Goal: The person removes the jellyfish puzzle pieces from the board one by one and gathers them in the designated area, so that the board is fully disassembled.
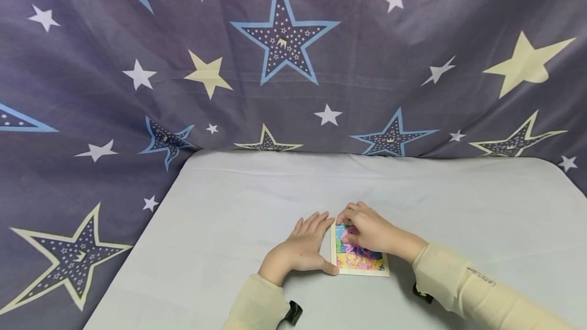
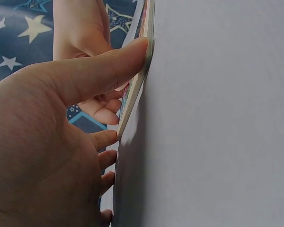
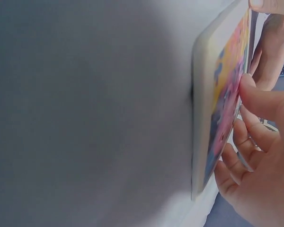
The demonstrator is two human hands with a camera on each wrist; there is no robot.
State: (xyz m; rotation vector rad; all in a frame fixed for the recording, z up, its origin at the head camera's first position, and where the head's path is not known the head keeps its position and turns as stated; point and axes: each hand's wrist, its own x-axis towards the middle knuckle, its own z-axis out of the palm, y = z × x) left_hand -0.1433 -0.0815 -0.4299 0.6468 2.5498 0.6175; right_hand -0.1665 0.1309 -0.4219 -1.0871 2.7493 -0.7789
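Observation:
A small, thick picture board (image 1: 362,271) with a pale border lies flat on the white surface. Its colourful picture (image 3: 227,104) has blue, pink and yellow areas. My left hand (image 1: 298,249) is spread at the board's left side, thumb at the near corner and index fingertip at the far one. In the left wrist view, that thumb (image 2: 118,64) presses against the board's edge. Over the upper part of the picture is my right hand (image 1: 369,228), its fingers bent and thumb apart. The right wrist view shows its fingertips (image 3: 225,172) resting on the picture, which they partly hide.
A white-covered table (image 1: 220,208) spreads around the board. Behind it and along the left hangs a dark curtain (image 1: 257,101) printed with stars. Both forearms wear cream sleeves (image 1: 261,302), with a black strap piece (image 1: 293,313) at the left wrist.

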